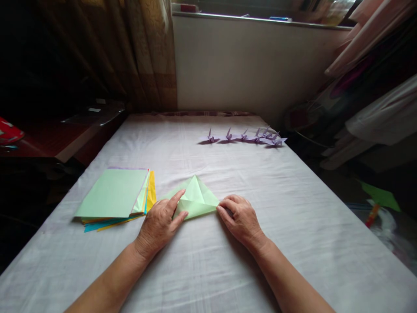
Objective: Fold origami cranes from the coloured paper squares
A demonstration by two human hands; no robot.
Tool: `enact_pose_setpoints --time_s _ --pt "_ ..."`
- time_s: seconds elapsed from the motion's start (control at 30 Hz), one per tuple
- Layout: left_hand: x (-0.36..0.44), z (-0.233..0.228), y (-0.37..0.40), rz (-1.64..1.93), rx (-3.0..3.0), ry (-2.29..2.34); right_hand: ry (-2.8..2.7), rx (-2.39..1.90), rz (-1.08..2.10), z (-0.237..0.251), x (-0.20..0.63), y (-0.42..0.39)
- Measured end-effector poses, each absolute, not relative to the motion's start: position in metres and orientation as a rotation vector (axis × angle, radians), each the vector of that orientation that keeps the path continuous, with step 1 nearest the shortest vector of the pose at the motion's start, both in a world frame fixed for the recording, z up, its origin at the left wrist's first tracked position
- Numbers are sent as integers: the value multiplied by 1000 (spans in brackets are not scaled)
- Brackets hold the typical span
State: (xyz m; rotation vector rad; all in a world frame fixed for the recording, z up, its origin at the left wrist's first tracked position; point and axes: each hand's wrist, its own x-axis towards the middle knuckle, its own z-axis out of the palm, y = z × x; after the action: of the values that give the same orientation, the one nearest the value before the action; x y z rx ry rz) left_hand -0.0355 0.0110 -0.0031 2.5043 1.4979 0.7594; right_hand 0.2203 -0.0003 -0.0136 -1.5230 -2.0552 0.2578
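While we look down at the white-clothed worktop (pixel 293 226), our left hand (pixel 161 224) presses the pale green folded paper (pixel 197 198) at centre frame, forefinger along a crease. Our right hand (pixel 241 217) pinches its right corner. A coloured paper stack (pixel 114 195) lies left; purple paper cranes (pixel 244 137) line the upper centre.

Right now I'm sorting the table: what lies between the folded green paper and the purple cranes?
Only bare white tablecloth separates the folded green paper from the purple cranes, as the head view shows.
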Motion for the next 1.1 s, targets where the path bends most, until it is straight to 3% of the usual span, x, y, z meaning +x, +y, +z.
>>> enact_pose_setpoints --time_s 0.23,0.43,0.87,1.1 --pt "-10 1 -6 721 2913 1294 -2013 -1554 248 -12 218 0" --pt "4 -6 -19 562 2888 1126 -2000 -1537 254 -12 217 0" --pt "6 -12 -27 540 2922 1205 -1972 -1560 299 -13 211 1" --pt "-19 -1 -4 859 2630 1525 -1977 -1471 429 -13 211 0"
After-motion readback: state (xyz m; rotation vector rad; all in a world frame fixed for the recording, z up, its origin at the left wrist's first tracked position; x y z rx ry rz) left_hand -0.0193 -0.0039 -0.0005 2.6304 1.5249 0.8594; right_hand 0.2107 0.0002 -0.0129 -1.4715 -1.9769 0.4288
